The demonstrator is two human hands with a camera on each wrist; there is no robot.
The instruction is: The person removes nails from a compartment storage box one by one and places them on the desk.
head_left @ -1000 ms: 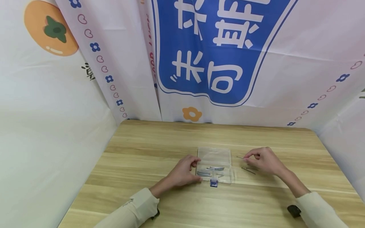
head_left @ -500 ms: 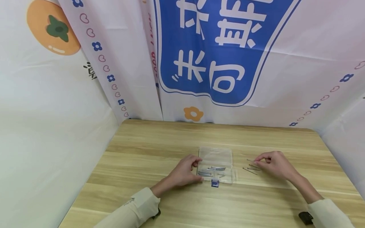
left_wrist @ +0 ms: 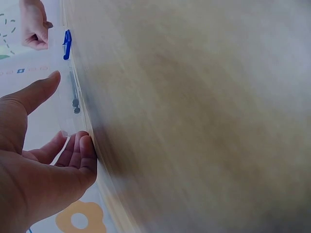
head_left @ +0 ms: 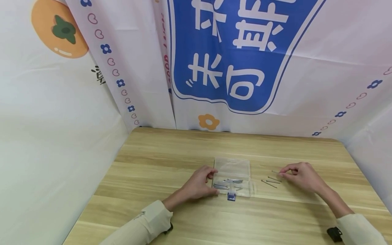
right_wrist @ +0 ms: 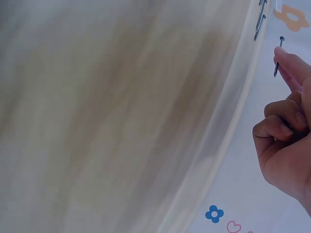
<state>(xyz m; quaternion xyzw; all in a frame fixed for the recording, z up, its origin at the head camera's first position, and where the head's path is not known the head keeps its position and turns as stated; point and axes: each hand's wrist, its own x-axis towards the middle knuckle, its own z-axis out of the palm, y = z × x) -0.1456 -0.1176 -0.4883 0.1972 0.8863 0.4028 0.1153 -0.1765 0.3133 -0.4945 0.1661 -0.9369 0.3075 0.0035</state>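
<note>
My left hand [head_left: 199, 183] holds the left side of an open clear plastic box [head_left: 232, 166], thumb at the front and fingers behind. Several nails [head_left: 221, 186] lie in the box's compartments, and a blue latch [head_left: 231, 196] hangs at its front. To the right of the box, my right hand [head_left: 301, 175] pinches a single nail [right_wrist: 281, 40] between thumb and forefinger; the right wrist view shows its flat head and pointed tip. Just left of and below those fingertips, a few loose nails [head_left: 269, 184] lie on the wooden table.
The wooden table [head_left: 147, 163] reaches back to a printed cloth [head_left: 147, 68] hanging behind it. More pale cloth hangs at both sides. A black strap piece [head_left: 334, 234] sits at my right sleeve.
My right hand has moved right, away from the box, with the nail still pinched. The loose nails it partly covered now show more fully. My left hand stays at the box.
</note>
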